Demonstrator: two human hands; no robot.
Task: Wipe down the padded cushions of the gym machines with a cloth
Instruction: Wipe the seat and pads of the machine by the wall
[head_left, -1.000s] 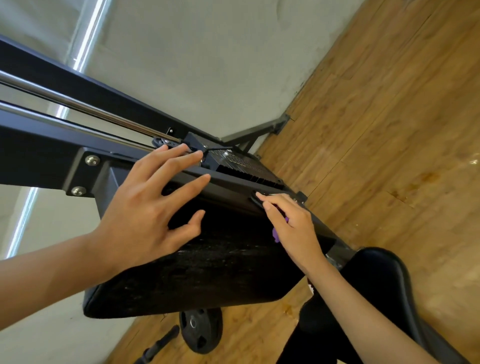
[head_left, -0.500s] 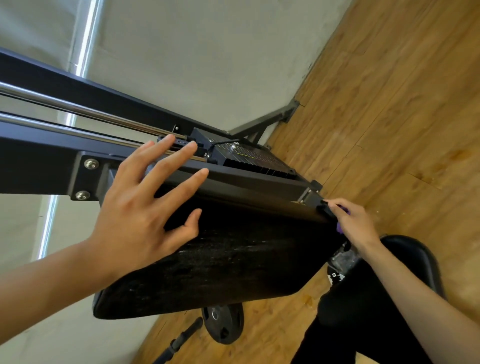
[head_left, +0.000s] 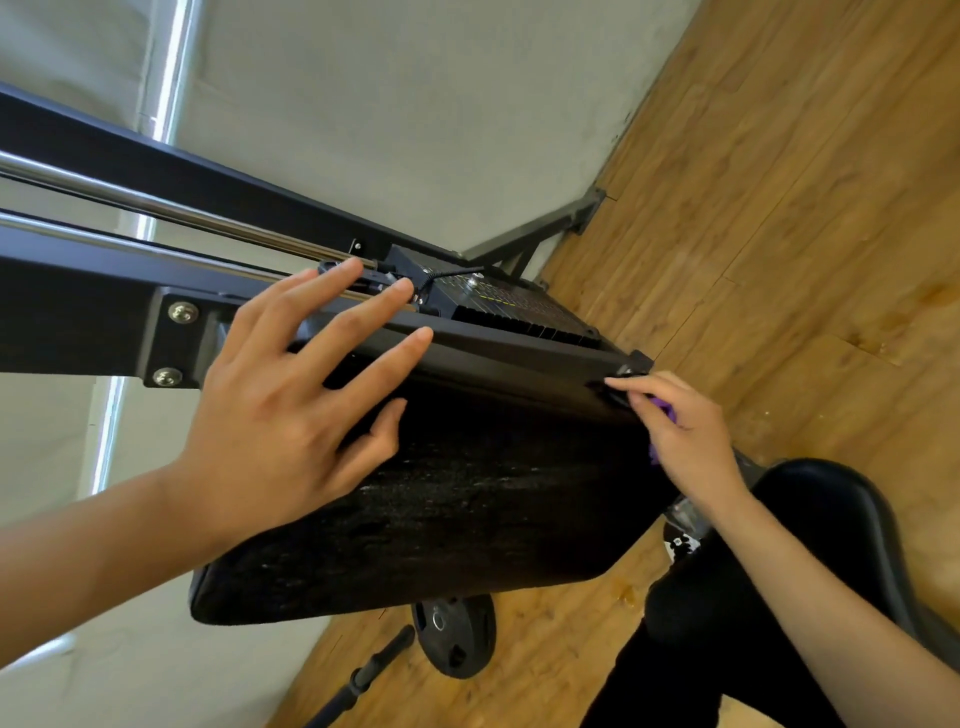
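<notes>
A black padded back cushion (head_left: 467, 509) of a gym machine fills the middle of the view, tilted, its surface scuffed with pale flecks. My left hand (head_left: 291, 410) lies over its upper left part with fingers spread and straight, fingertips reaching the black frame rail. My right hand (head_left: 685, 436) is at the cushion's right edge and holds a purple cloth (head_left: 667, 413), which mostly hides under the palm; only small purple bits show. A black seat cushion (head_left: 831, 509) sits lower right.
The machine's black steel frame (head_left: 104, 312) and chrome guide rods (head_left: 156, 208) run from the left. A weight stack top (head_left: 509, 306) lies behind the cushion. A weight plate (head_left: 454, 639) and a bar (head_left: 363, 675) lie on the wooden floor (head_left: 779, 208). My dark-clad legs (head_left: 675, 649) are below.
My right hand has slid with the cloth along the cushion's top edge from the middle to its right end. My left hand stayed spread on the upper left.
</notes>
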